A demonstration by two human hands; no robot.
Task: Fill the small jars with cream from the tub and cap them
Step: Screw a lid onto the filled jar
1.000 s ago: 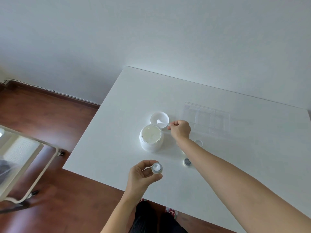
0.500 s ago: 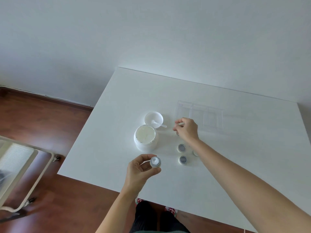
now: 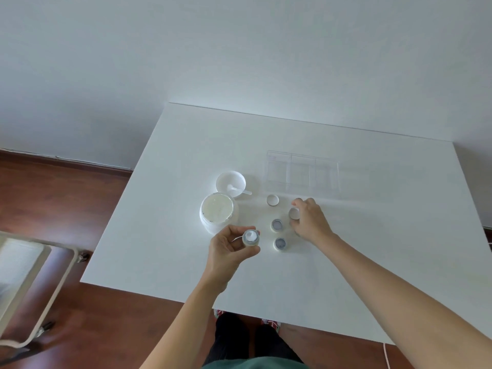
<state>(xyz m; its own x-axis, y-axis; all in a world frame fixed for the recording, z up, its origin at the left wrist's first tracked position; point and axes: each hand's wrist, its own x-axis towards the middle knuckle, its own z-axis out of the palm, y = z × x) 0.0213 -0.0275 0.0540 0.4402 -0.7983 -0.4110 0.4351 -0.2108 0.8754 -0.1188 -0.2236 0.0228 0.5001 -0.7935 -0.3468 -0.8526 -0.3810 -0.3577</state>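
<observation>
My left hand [image 3: 231, 249] holds a small jar [image 3: 251, 237] filled with white cream, just above the table's near side. The open white cream tub [image 3: 217, 213] stands behind it. The tub's lid [image 3: 230, 181] lies upturned farther back with a small white spatula [image 3: 238, 189] resting in it. Two small empty jars [image 3: 277, 225] [image 3: 280, 243] stand right of the tub. My right hand [image 3: 310, 219] pinches a small white cap [image 3: 294, 213] off the table beside them. Another cap [image 3: 272, 200] lies behind.
A clear plastic organiser [image 3: 302, 171] with three compartments stands at the back of the white table [image 3: 372, 235]. A metal-framed cart [image 3: 29, 283] stands on the wooden floor at the left.
My right hand left the spatula in the tub lid, drew back toward me and closed its fingers on a cap. My left hand kept hold of the filled jar.
</observation>
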